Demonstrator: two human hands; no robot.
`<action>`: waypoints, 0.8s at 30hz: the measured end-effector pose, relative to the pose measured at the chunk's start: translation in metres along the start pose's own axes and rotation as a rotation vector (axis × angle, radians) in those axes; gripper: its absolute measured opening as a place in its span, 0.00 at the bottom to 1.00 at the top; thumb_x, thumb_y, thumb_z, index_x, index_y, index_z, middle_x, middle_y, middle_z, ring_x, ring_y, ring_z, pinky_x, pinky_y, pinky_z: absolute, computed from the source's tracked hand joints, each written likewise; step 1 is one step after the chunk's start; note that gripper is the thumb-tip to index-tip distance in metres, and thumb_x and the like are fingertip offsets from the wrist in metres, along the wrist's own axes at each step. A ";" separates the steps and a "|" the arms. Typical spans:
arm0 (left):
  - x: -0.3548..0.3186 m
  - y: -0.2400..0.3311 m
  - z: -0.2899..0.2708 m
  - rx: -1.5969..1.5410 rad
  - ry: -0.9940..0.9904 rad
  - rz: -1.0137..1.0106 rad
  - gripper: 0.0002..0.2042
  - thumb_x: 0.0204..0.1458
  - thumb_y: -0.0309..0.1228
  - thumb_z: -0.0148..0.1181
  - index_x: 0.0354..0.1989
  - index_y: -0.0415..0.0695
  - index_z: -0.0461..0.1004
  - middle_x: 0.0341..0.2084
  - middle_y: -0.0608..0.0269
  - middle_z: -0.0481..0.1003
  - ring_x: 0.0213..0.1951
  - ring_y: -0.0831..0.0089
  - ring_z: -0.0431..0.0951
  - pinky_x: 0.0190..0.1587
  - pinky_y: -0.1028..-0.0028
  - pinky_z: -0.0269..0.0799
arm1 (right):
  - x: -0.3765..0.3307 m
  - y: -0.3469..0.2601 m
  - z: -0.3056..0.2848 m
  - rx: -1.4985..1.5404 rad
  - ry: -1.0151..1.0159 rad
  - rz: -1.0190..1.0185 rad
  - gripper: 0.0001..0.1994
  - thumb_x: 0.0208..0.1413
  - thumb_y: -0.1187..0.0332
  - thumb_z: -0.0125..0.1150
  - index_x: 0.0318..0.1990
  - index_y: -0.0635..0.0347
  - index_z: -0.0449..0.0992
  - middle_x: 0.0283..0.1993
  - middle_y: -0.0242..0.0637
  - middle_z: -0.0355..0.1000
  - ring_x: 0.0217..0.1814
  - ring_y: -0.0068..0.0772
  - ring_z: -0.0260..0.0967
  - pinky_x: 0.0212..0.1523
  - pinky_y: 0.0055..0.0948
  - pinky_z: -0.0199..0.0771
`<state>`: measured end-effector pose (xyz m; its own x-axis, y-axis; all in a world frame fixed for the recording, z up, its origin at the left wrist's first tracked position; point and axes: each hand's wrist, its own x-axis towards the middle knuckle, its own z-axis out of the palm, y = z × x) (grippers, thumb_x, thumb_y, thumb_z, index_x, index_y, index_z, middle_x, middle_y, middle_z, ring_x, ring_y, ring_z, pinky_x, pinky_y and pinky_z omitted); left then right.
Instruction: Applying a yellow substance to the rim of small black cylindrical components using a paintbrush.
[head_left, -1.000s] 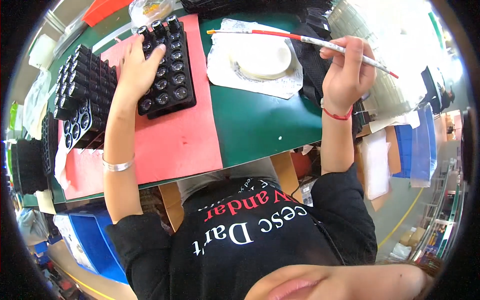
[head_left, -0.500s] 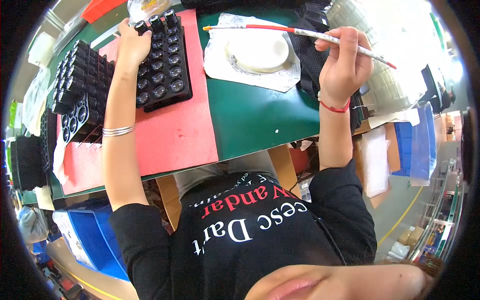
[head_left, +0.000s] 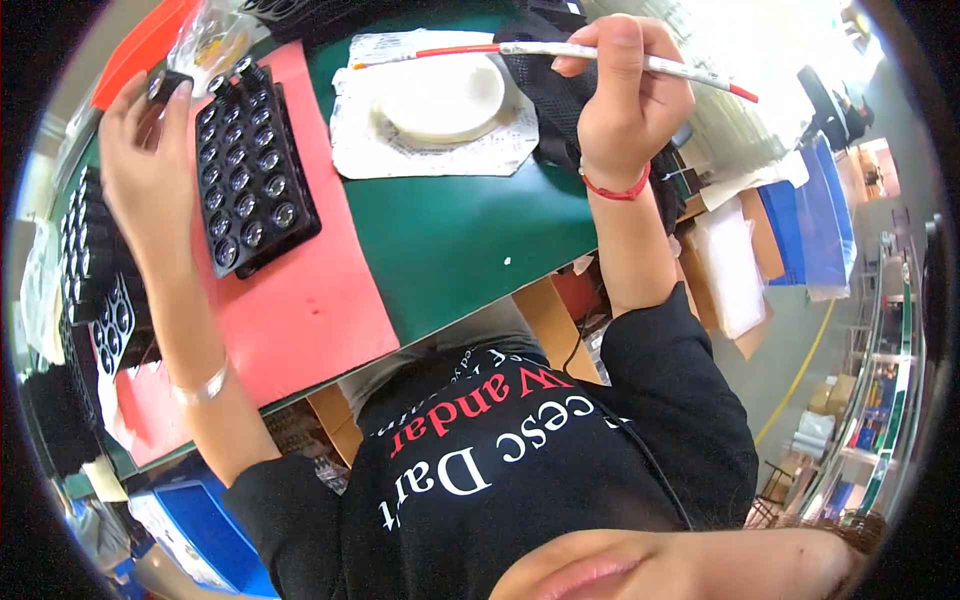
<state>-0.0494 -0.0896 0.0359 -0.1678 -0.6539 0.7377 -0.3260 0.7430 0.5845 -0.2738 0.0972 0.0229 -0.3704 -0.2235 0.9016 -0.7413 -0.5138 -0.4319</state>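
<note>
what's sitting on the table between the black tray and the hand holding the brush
In the head view, a white round dish on crinkled white paper lies between the black tray and the right hand; bare green table lies nearer.

The black tray (head_left: 245, 170) looks like moulded plastic with a slight sheen, and its round wells hold small glossy pieces that catch the light. Under it lies a matt pink sheet (head_left: 310, 310), probably paper or thin card, on a smooth green table mat (head_left: 470, 235). The white dish (head_left: 440, 95) appears matt and smooth, resting on crinkled, stained white paper (head_left: 500, 150). The brush (head_left: 560, 50) has a smooth painted handle, red and white. Behind it sits black mesh cloth (head_left: 545, 90).
</note>
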 end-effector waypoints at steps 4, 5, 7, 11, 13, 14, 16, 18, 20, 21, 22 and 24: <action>-0.031 0.039 -0.019 -0.365 -0.399 -0.191 0.14 0.40 0.21 0.58 0.38 0.36 0.67 0.31 0.63 0.71 0.32 0.80 0.70 0.36 0.82 0.66 | 0.001 -0.003 -0.004 -0.029 0.027 -0.034 0.12 0.53 0.68 0.47 0.21 0.66 0.67 0.16 0.33 0.65 0.14 0.16 0.60 0.16 0.13 0.57; -0.040 0.045 -0.026 -0.323 -0.518 -0.267 0.13 0.39 0.19 0.58 0.36 0.36 0.68 0.31 0.64 0.70 0.32 0.80 0.70 0.37 0.82 0.66 | 0.001 -0.001 -0.003 -0.027 0.066 -0.043 0.12 0.51 0.67 0.51 0.21 0.66 0.68 0.14 0.31 0.65 0.13 0.14 0.59 0.14 0.12 0.55; -0.060 0.045 -0.028 -0.363 -0.665 -0.261 0.12 0.37 0.17 0.56 0.34 0.36 0.69 0.31 0.64 0.70 0.33 0.81 0.70 0.39 0.82 0.67 | 0.001 0.001 -0.009 -0.146 0.015 -0.044 0.14 0.53 0.66 0.48 0.19 0.65 0.67 0.14 0.30 0.64 0.13 0.14 0.57 0.15 0.12 0.54; -0.087 0.039 -0.033 -0.571 -0.902 -0.170 0.13 0.35 0.14 0.53 0.34 0.35 0.69 0.32 0.61 0.67 0.34 0.77 0.70 0.39 0.81 0.67 | 0.000 0.000 -0.010 -0.289 -0.074 -0.022 0.15 0.54 0.66 0.44 0.19 0.65 0.66 0.16 0.31 0.64 0.15 0.14 0.56 0.16 0.13 0.54; -0.094 0.040 -0.035 -0.715 -0.995 -0.346 0.15 0.35 0.14 0.55 0.36 0.35 0.69 0.32 0.60 0.67 0.35 0.76 0.70 0.39 0.80 0.67 | 0.000 0.003 -0.007 -0.321 -0.106 -0.029 0.15 0.54 0.66 0.44 0.19 0.65 0.66 0.16 0.31 0.63 0.15 0.14 0.56 0.16 0.13 0.53; -0.095 0.035 -0.034 -0.784 -1.056 -0.343 0.16 0.36 0.15 0.55 0.37 0.35 0.69 0.34 0.60 0.67 0.36 0.76 0.70 0.41 0.79 0.67 | 0.000 0.006 -0.004 -0.310 -0.067 -0.056 0.14 0.52 0.67 0.48 0.18 0.64 0.66 0.13 0.31 0.60 0.12 0.17 0.54 0.14 0.16 0.52; -0.097 0.033 -0.035 -0.888 -1.103 -0.476 0.16 0.37 0.15 0.55 0.39 0.36 0.68 0.36 0.59 0.68 0.39 0.75 0.70 0.43 0.78 0.67 | -0.001 0.006 -0.002 -0.308 -0.053 -0.058 0.13 0.49 0.68 0.52 0.16 0.64 0.67 0.10 0.32 0.59 0.11 0.21 0.54 0.13 0.20 0.52; -0.099 0.027 -0.037 -0.960 -1.116 -0.515 0.17 0.38 0.16 0.55 0.40 0.36 0.68 0.38 0.56 0.70 0.41 0.73 0.70 0.44 0.77 0.67 | -0.002 0.004 0.002 -0.283 -0.056 -0.050 0.13 0.50 0.68 0.52 0.17 0.64 0.67 0.12 0.33 0.61 0.11 0.21 0.55 0.14 0.19 0.53; -0.097 0.026 -0.040 -0.976 -1.127 -0.651 0.17 0.39 0.16 0.55 0.41 0.36 0.67 0.38 0.55 0.70 0.41 0.73 0.70 0.45 0.76 0.66 | -0.003 0.003 0.003 -0.291 -0.060 -0.034 0.14 0.51 0.66 0.51 0.17 0.65 0.67 0.12 0.33 0.62 0.12 0.20 0.56 0.14 0.18 0.55; -0.096 0.027 -0.041 -0.958 -1.106 -0.663 0.17 0.39 0.17 0.56 0.41 0.36 0.67 0.38 0.55 0.71 0.41 0.73 0.71 0.44 0.75 0.67 | -0.003 0.002 0.004 -0.281 -0.057 -0.026 0.14 0.51 0.66 0.50 0.18 0.66 0.67 0.12 0.33 0.62 0.12 0.20 0.56 0.14 0.18 0.55; -0.094 0.027 -0.043 -0.966 -1.098 -0.671 0.17 0.39 0.17 0.56 0.41 0.36 0.67 0.38 0.55 0.71 0.41 0.73 0.71 0.44 0.75 0.67 | -0.002 -0.001 0.006 -0.279 -0.068 -0.003 0.15 0.52 0.66 0.50 0.18 0.66 0.67 0.12 0.33 0.62 0.12 0.20 0.57 0.14 0.18 0.55; -0.092 0.027 -0.044 -0.980 -1.119 -0.698 0.17 0.39 0.17 0.56 0.41 0.35 0.67 0.38 0.55 0.71 0.40 0.73 0.71 0.44 0.75 0.67 | -0.002 -0.002 0.007 -0.307 -0.091 0.005 0.15 0.52 0.65 0.49 0.17 0.66 0.67 0.12 0.33 0.62 0.12 0.20 0.57 0.14 0.17 0.55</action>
<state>-0.0013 -0.0033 -0.0016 -0.9404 -0.3290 -0.0865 -0.0181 -0.2053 0.9785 -0.2677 0.0928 0.0223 -0.3336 -0.3058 0.8918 -0.8787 -0.2417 -0.4116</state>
